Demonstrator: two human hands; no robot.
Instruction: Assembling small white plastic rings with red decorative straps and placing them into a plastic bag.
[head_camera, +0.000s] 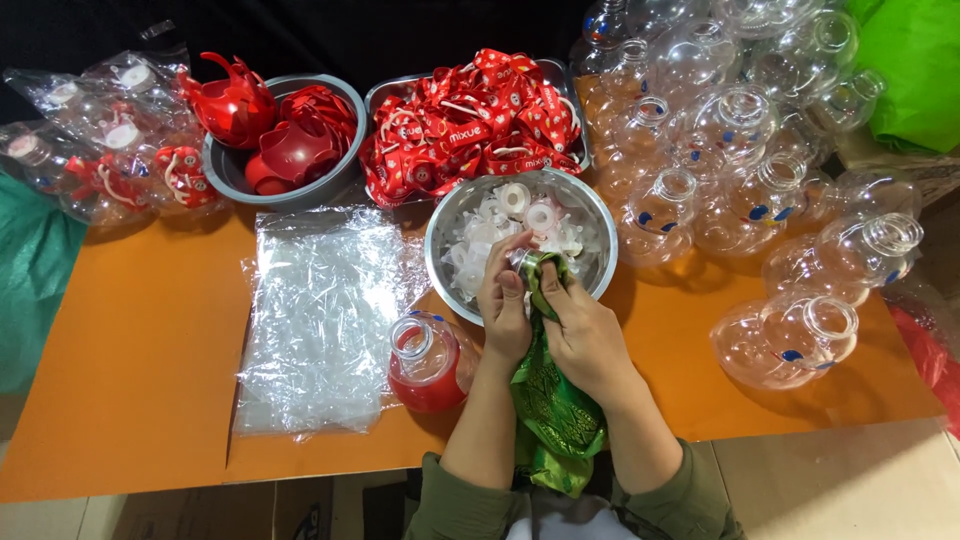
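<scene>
1. The left hand (503, 300) and the right hand (585, 335) meet at centre frame over the near rim of the steel bowl (455, 215). Both are closed together around a small clear plastic piece (520, 258) wrapped in the top of a green patterned cloth (555, 410); each grip pinches cloth and piece at once.

2. The piece is small and largely hidden by fingers and fabric, so I cannot tell exactly how it is seated. If either pinch loosens it would likely drop into the white plastic rings (510, 225) in the bowl and be hard to pick out again.

3. The cloth hangs down between the forearms toward the lower centre. A tug there could pull it off the piece.

4. Just left of the left wrist stands a clear bottle with a red lining (428, 365), near the counter (140, 360) edge. An elbow swing could knock it off.

5. The sheet of clear plastic bags (320, 320) at centre left is slippery and could slide if brushed.

6. The heap of empty round clear bottles (745, 170) at upper right is loosely stacked; jolting the bowl could set them rolling.

7. Red ribbons (470, 125) and red caps (290, 140) lie in trays at the top, well apart from the hands.
</scene>
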